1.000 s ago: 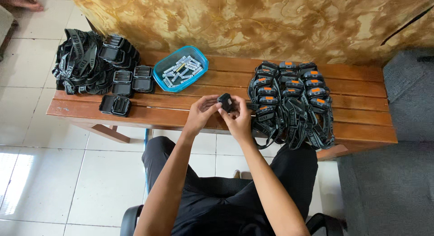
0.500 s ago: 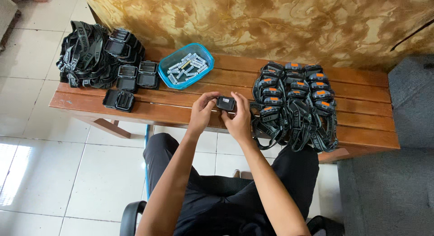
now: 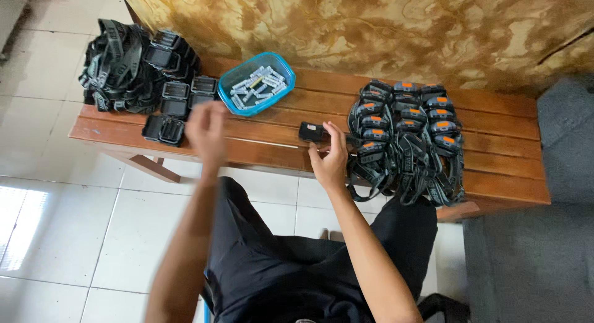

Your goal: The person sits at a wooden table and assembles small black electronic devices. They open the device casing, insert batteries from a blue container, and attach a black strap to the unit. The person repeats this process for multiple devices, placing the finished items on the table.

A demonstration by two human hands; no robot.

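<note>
My right hand (image 3: 330,155) rests on the wooden bench (image 3: 272,151), its fingers holding a small black headlamp (image 3: 312,132) down at the left edge of a group of several black headlamps with orange buttons (image 3: 408,128). My left hand (image 3: 207,131) is blurred in the air above the bench, fingers loosely apart and holding nothing. It is closest to a few open black lamp housings (image 3: 164,129) and a blue tray of small grey batteries (image 3: 257,83).
A heap of black headlamps with grey straps (image 3: 127,63) lies at the bench's far left end. A mottled brown wall (image 3: 383,26) stands behind the bench, white floor tiles (image 3: 55,224) are to the left, and a grey seat (image 3: 544,249) is to the right.
Both hands held the black headlamp above the bench's middle. Now my left hand has let go and swung left, while my right hand has set the headlamp down beside the orange-button group.
</note>
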